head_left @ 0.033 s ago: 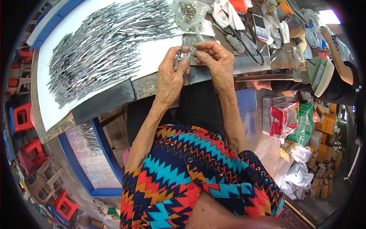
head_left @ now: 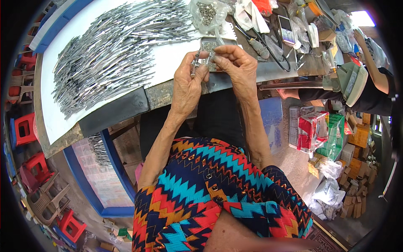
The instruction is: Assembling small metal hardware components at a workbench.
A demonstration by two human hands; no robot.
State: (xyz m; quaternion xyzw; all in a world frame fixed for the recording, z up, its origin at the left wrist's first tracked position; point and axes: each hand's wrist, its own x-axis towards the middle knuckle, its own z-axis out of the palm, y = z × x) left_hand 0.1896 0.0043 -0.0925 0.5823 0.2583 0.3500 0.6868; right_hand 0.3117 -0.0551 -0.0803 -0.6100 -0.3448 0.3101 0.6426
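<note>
My left hand (head_left: 187, 84) is closed, with thumb and fingers gripping slim, shiny metal parts (head_left: 194, 66). Facing it, my right hand (head_left: 240, 67) pinches a small bright metal piece (head_left: 209, 57) between thumb and forefinger. The two hands meet over the table's front edge, fingertips close together. Just behind them lies a shallow tray (head_left: 228, 42) with tiny metal bits, partly hidden by my fingers. To the left a large heap of thin metal strips (head_left: 113, 54) covers a white sheet (head_left: 168, 63). A clear plastic bag (head_left: 218, 10) of small round metal pieces stands beyond the tray.
Right of the tray are a black cable (head_left: 289, 63), a phone-like device (head_left: 286, 29) and plastic bags. A grey-green machine head (head_left: 354, 84) sits further right, beside another person's arm (head_left: 373, 63). Red stools (head_left: 26, 128) and a blue-framed panel (head_left: 100, 176) stand at lower left.
My hands keep almost the same place. The small bright piece in my right fingertips appears slightly turned.
</note>
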